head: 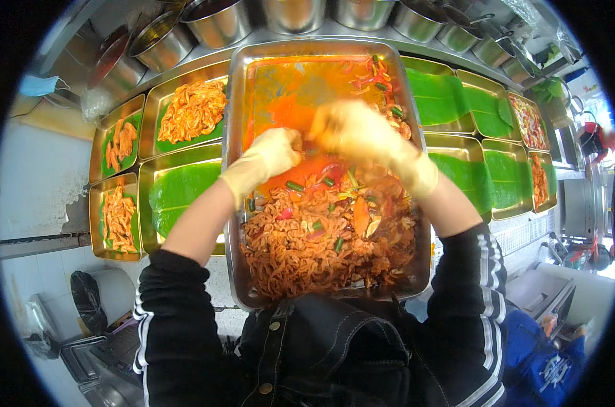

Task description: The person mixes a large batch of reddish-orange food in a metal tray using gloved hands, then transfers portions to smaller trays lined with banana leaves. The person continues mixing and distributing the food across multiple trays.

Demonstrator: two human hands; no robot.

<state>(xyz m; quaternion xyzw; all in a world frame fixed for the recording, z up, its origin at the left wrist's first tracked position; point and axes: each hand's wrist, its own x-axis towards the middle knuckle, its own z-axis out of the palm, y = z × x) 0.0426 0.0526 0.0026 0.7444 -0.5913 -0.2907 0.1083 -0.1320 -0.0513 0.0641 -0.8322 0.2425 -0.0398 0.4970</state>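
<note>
A large steel tray (234, 168) stands before me, with red-orange oily sauce (287, 76) over its far half. Sliced marinated meat (287, 259) is heaped in the near half, mixed with pieces of green onion (295, 186), red pepper and other vegetables. Over the middle of the tray is my left hand (270, 152) in a pale yellow glove, fingers curled inward; the fingertips are partly hidden. My right hand (361, 129), gloved alike, is close beside it and motion-blurred. Whether either hand holds meat cannot be made out.
Gold-coloured trays with green leaves flank the big tray; some leaves (437, 96) lie bare, others carry meat (193, 112). Several steel pots (218, 20) line the back edge. A blue face mask (37, 86) hangs at left. Another person (595, 137) is far right.
</note>
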